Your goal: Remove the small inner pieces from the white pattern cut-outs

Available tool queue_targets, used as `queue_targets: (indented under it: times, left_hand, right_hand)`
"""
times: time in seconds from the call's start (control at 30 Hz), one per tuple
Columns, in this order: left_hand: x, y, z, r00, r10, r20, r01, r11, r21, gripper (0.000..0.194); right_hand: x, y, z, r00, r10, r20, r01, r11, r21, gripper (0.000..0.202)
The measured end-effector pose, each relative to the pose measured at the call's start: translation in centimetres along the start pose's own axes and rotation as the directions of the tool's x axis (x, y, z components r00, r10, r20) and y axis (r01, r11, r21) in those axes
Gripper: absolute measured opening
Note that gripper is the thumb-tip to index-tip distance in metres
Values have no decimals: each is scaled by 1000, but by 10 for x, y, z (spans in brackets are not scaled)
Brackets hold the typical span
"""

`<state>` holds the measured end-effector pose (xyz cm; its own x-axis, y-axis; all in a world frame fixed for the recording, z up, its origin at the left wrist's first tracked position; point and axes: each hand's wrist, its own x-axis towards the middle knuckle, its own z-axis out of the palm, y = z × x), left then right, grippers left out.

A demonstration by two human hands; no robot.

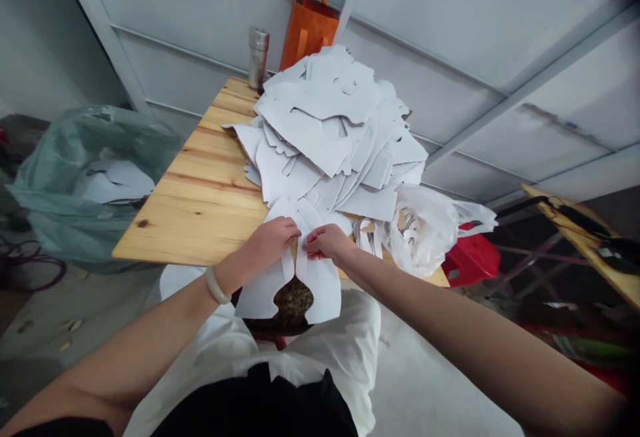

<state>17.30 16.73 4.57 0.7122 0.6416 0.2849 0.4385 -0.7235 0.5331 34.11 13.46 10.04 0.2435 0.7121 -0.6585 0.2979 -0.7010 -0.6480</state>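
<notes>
A white cut-out sheet [324,290] with a slit and a rounded opening hangs over the near edge of the wooden table [200,217]. On the left side of its slit, my left hand [270,240] pinches the sheet. Opposite, my right hand [327,242] has its fingers closed on the other side of the slit. Just beyond both hands rises a large heap of similar white sheets [310,130]. Small curved white strips [367,237] lie to the right of my right hand, beside a white plastic bag [430,223].
An orange bag [310,27] and a lidded bottle [259,57] stand at the table's back. On the left is a green plastic bag [50,183] holding white pieces. A red stool [473,260] and another wooden surface [590,243] are at right.
</notes>
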Motion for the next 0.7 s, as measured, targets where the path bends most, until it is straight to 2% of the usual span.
queue_targets:
  times: [0.3,0.43,0.57,0.7]
  left_hand:
    - [0,3,-2,1000,-22,14,22,1000,-12,22]
    - [-2,11,-6,999,-40,32,39,999,7,8]
    - [-3,19,-10,994,-77,71,74,996,52,24]
    - [-1,22,-10,989,-85,120,71,991,116,25]
  right_hand:
    - [3,4,2,998,-54,-26,51,995,-82,33]
    - [3,5,3,996,-82,-35,77,989,-123,33]
    - [3,4,4,995,-91,-36,84,985,-150,34]
    - [0,0,4,996,-83,-27,78,986,-149,32]
